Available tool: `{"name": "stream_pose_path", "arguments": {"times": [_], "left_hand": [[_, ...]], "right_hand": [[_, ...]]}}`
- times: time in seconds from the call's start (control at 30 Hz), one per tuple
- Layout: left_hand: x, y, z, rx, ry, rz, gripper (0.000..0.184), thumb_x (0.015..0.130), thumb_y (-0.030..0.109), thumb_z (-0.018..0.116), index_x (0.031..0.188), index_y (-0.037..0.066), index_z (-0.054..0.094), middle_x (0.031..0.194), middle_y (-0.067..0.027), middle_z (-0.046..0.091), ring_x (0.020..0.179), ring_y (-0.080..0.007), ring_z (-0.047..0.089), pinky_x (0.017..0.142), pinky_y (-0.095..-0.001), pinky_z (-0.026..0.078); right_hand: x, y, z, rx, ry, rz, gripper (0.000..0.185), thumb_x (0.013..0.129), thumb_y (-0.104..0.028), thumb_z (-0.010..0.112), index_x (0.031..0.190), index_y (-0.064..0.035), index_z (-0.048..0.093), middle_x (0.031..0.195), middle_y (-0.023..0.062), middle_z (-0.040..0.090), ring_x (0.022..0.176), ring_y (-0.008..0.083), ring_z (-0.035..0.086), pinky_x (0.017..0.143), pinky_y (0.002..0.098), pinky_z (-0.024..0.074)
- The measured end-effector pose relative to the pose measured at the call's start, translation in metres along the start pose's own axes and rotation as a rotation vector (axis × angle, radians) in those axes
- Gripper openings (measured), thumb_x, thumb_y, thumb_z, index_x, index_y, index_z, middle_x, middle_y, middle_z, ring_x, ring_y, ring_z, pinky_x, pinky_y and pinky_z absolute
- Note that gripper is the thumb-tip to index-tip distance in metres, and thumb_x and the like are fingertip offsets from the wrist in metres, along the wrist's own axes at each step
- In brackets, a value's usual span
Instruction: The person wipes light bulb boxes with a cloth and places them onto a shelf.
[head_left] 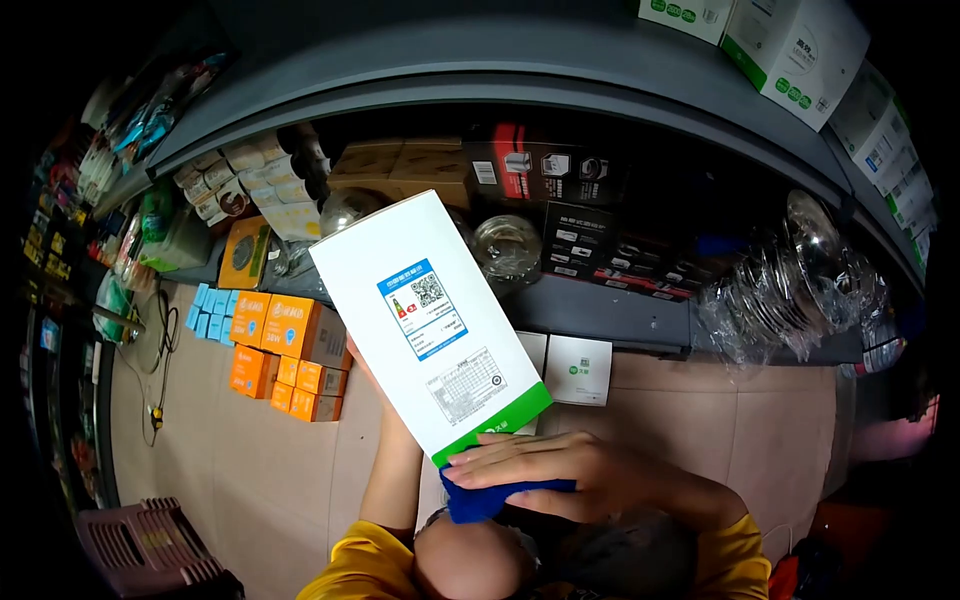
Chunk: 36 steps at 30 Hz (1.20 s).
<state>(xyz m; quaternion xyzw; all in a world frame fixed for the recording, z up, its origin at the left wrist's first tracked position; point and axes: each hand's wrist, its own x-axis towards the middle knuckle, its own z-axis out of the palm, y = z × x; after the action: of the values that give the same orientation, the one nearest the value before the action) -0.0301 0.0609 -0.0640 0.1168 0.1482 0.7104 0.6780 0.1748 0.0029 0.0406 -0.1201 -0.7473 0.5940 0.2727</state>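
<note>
A tall white cardboard box [385, 300] with a green lower band is held up and tilted in front of me. Its facing side bears a blue label with a QR code and a printed table. My left hand [362, 362] supports the box from behind on its left side; most of the fingers are hidden. At the box's lower end, my right hand [545, 470] grips a blue cloth [480, 497]. Its fingers lie along the green edge, and the cloth touches the bottom of the box.
Orange boxes [285, 325] and small light-blue boxes [210, 318] stand on the tiled floor to the left. A white box [580, 370] sits behind the held one. Shelves ahead carry dark boxes [590, 240] and plastic-wrapped metal lids [790, 290]. A brown plastic stool [150, 545] is at lower left.
</note>
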Motion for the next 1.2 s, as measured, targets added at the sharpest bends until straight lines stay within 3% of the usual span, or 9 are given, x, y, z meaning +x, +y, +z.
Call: {"name": "stream_pose_path", "arguments": {"times": [0.17,0.4,0.5,0.53,0.63,0.87,0.97,1.03,1.2], "left_hand": [[0.000,0.003,-0.003,-0.019,0.002,0.018,0.079,0.076,0.060,0.047,0.132,0.006,0.035,0.124,-0.0188,0.047,0.109,-0.0316,0.050,0.088,-0.0416,0.046],[0.000,0.001,-0.011,-0.066,0.009,0.017,0.079,0.076,0.060,0.047,0.132,0.006,0.035,0.124,-0.0186,0.047,0.109,-0.0314,0.050,0.087,-0.0413,0.046],[-0.002,0.000,-0.016,-0.087,0.016,0.004,0.079,0.076,0.059,0.048,0.132,0.006,0.035,0.123,-0.0185,0.047,0.109,-0.0313,0.051,0.087,-0.0412,0.046],[-0.003,0.000,-0.018,-0.091,0.017,0.004,0.079,0.076,0.059,0.048,0.132,0.006,0.035,0.123,-0.0185,0.047,0.109,-0.0312,0.051,0.087,-0.0411,0.046],[-0.005,-0.002,-0.023,-0.106,0.022,-0.009,0.079,0.076,0.059,0.048,0.132,0.006,0.035,0.123,-0.0184,0.048,0.109,-0.0311,0.051,0.087,-0.0410,0.046],[-0.010,-0.009,-0.034,-0.135,0.032,-0.043,0.078,0.075,0.059,0.049,0.132,0.006,0.035,0.123,-0.0182,0.048,0.108,-0.0309,0.051,0.087,-0.0407,0.047],[-0.012,-0.012,-0.038,-0.150,0.036,-0.053,0.078,0.075,0.058,0.049,0.131,0.005,0.035,0.123,-0.0182,0.048,0.108,-0.0308,0.052,0.086,-0.0405,0.047],[-0.013,-0.014,-0.041,-0.160,0.036,-0.062,0.078,0.075,0.058,0.049,0.131,0.005,0.035,0.123,-0.0181,0.048,0.108,-0.0307,0.052,0.086,-0.0404,0.047],[-0.014,-0.020,-0.046,-0.181,0.036,-0.081,0.078,0.075,0.058,0.050,0.131,0.005,0.036,0.122,-0.0180,0.049,0.107,-0.0305,0.052,0.086,-0.0402,0.047]], "right_hand": [[-0.004,-0.004,-0.010,0.060,-0.009,0.100,0.034,0.090,-0.014,0.049,0.123,-0.0065,0.049,0.123,0.0089,0.053,0.116,0.0237,0.048,0.098,0.0337,0.0359],[-0.018,0.006,-0.028,0.246,-0.139,0.213,0.032,0.087,-0.009,0.053,0.118,-0.0037,0.055,0.117,0.0121,0.058,0.113,0.0230,0.052,0.097,0.0345,0.0381],[-0.025,0.009,-0.041,0.103,-0.265,0.364,0.032,0.090,-0.020,0.051,0.121,-0.0148,0.053,0.111,0.0100,0.060,0.096,0.0202,0.059,0.084,0.0316,0.0445],[-0.025,0.011,-0.042,0.104,-0.272,0.362,0.032,0.090,-0.020,0.051,0.121,-0.0148,0.053,0.111,0.0100,0.060,0.096,0.0202,0.059,0.084,0.0316,0.0445],[-0.026,0.025,-0.043,-0.129,-0.090,0.687,0.030,0.090,-0.020,0.049,0.117,-0.0086,0.053,0.101,0.0135,0.062,0.090,0.0225,0.060,0.077,0.0320,0.0450],[-0.017,0.087,-0.033,-0.375,0.226,0.675,0.030,0.086,-0.015,0.053,0.114,-0.0040,0.053,0.103,0.0149,0.061,0.096,0.0267,0.058,0.082,0.0336,0.0443],[-0.019,0.119,-0.025,-0.564,0.291,0.463,0.028,0.086,-0.010,0.051,0.113,-0.0048,0.053,0.102,0.0165,0.060,0.091,0.0329,0.058,0.079,0.0358,0.0458],[-0.015,0.135,-0.020,-0.641,0.353,0.329,0.030,0.083,-0.007,0.051,0.113,-0.0033,0.053,0.107,0.0152,0.058,0.098,0.0310,0.056,0.085,0.0388,0.0432],[-0.011,0.159,-0.007,-0.967,0.314,0.303,0.032,0.081,-0.006,0.051,0.113,-0.0031,0.053,0.114,0.0144,0.055,0.111,0.0268,0.050,0.097,0.0467,0.0311]]}}
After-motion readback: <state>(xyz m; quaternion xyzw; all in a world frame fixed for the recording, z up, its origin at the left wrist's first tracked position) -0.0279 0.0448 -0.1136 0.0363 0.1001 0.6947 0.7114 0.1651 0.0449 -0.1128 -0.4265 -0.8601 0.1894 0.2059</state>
